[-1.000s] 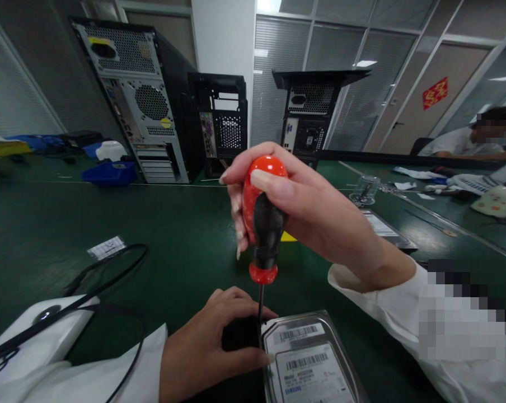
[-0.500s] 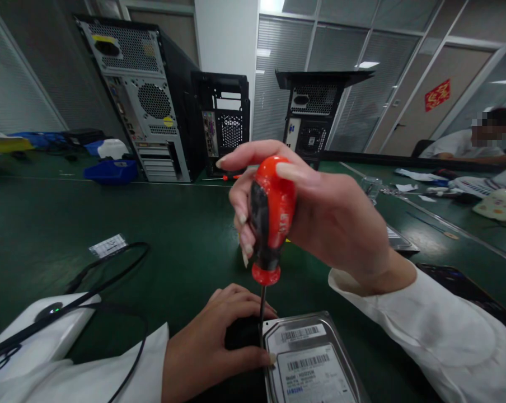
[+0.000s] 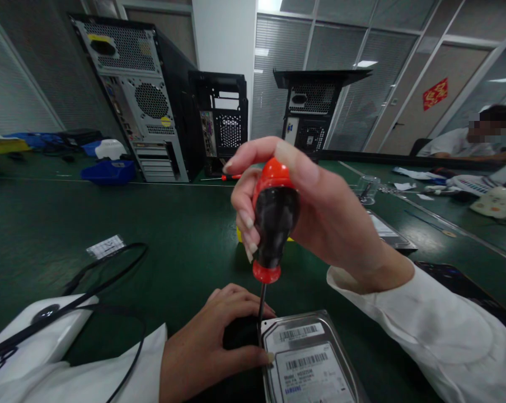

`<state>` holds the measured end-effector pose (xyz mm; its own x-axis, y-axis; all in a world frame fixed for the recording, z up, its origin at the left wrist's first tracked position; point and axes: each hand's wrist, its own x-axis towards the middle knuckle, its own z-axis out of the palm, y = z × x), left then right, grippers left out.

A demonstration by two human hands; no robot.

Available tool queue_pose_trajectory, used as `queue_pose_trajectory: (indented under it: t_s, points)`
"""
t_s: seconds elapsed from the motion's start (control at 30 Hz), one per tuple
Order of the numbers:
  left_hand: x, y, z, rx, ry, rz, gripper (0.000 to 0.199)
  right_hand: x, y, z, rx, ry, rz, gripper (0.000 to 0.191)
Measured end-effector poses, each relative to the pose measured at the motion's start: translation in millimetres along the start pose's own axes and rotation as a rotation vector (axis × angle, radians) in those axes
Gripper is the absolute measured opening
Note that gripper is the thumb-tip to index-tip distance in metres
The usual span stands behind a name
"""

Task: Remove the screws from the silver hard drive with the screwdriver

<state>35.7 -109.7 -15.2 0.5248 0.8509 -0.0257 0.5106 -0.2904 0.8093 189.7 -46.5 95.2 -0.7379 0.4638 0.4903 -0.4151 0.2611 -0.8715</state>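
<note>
A red and black screwdriver (image 3: pixel 276 224) stands nearly upright in my right hand (image 3: pixel 332 218), its handle between my thumb and fingers. Its thin shaft runs down to the left edge of a silver hard drive (image 3: pixel 303 347) with white barcode labels; the tip is hidden there. My left hand (image 3: pixel 211 341) grips that hard drive, thumb on its top at the left edge and fingers by the far left corner. The drive lies label up on the green table, partly cut off by the bottom of the view. Behind my right hand, something yellow (image 3: pixel 239 234) shows in part.
Several computer cases stand at the back, among them a tall one (image 3: pixel 152 101). Another screwdriver (image 3: pixel 231 177) lies before them. At left are a blue tray (image 3: pixel 108 172) and a white device (image 3: pixel 38 330) with black cables. A second hard drive (image 3: pixel 389 232) lies right; a person (image 3: pixel 467 140) sits beyond.
The screwdriver handle has turned in my right hand, so its black side now faces me. My thumb has shifted on the handle. My left hand and the hard drive stay in place.
</note>
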Motion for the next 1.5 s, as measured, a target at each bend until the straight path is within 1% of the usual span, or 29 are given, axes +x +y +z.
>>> queue_pose_trajectory:
  t_s: [0.07,0.1,0.17,0.23,0.27,0.37,0.4,0.5,0.6,0.67,0.73,0.8,0.83,0.9,0.97,1.03,1.13,1.23,1.27,1.4,1.47,1.5]
  points:
    - [0.5,-0.1,0.1,-0.009,0.0,-0.006,0.034,0.5,-1.2,-2.0,0.028,-0.042,0.032,0.027]
    - [0.7,0.0,0.1,-0.01,0.0,-0.006,0.034,0.5,-1.3,-2.8,0.04,-0.049,0.037,0.028]
    - [0.8,0.6,-0.1,-0.009,0.0,-0.007,0.033,0.3,-0.2,-3.3,0.049,-0.025,0.016,0.02]
    - [0.6,1.1,-0.4,0.003,-0.002,-0.004,0.033,-0.4,1.4,-2.4,0.032,0.009,-0.016,0.006]
    - [0.4,1.3,-0.5,0.008,-0.001,-0.004,0.033,-0.8,2.2,-1.5,0.017,0.021,-0.029,0.005]
    - [-0.2,1.3,-0.5,0.009,0.005,-0.013,0.034,-1.6,3.1,1.1,-0.007,0.032,-0.021,0.015]
    - [-0.3,1.3,-0.5,0.008,0.004,-0.014,0.034,-1.6,2.9,1.6,-0.004,0.033,-0.014,0.015]
    - [-0.8,1.5,-0.5,-0.001,-0.008,-0.017,0.034,-0.5,1.4,0.7,0.009,0.016,-0.01,0.007]
    - [-1.3,2.3,-0.7,-0.011,-0.007,-0.016,0.034,0.6,-0.1,-1.7,0.027,-0.017,0.02,0.023]
    - [-1.6,2.4,-0.9,-0.008,-0.002,-0.011,0.033,0.8,-0.1,-2.6,0.037,-0.015,0.027,0.026]
    - [-1.5,2.1,-0.9,-0.007,0.004,-0.004,0.033,0.6,0.7,-2.2,0.047,-0.006,0.015,0.02]
    - [-1.1,1.5,-0.9,-0.005,0.005,0.0,0.034,0.3,1.9,-0.5,0.044,0.03,-0.008,0.007]
    - [-0.9,1.2,-0.9,-0.003,0.004,0.004,0.034,0.2,2.5,0.5,0.037,0.05,-0.022,0.003]
    - [-0.7,1.0,-0.9,0.004,0.0,0.009,0.034,-0.1,3.9,2.4,0.024,0.079,-0.034,0.013]
    - [-0.8,1.4,-1.1,0.004,-0.001,0.005,0.035,-0.3,4.9,3.4,0.024,0.077,-0.017,0.017]
    - [-0.8,2.3,-1.4,0.002,0.0,-0.009,0.034,-0.4,4.8,3.2,0.025,0.068,0.004,0.018]
    - [-0.3,3.8,-1.8,0.006,-0.008,-0.016,0.033,0.1,2.0,1.3,0.023,0.045,0.021,0.013]
    - [-0.1,4.3,-1.8,0.003,-0.012,-0.008,0.033,0.3,-1.5,-0.5,0.043,0.001,0.072,0.025]
    - [-0.3,4.3,-1.6,0.0,-0.011,-0.005,0.033,0.2,-2.0,-0.9,0.055,-0.01,0.077,0.026]
    - [-1.4,3.5,-1.2,-0.007,0.001,-0.005,0.032,-0.3,-0.5,-1.4,0.074,-0.021,0.011,0.016]
    - [-1.2,3.0,-1.5,-0.007,0.007,-0.002,0.033,-0.3,0.9,-0.4,0.048,0.007,-0.018,0.007]
    - [-0.8,2.7,-1.6,-0.002,0.009,-0.003,0.033,-0.2,1.5,0.4,0.038,0.029,-0.025,0.005]
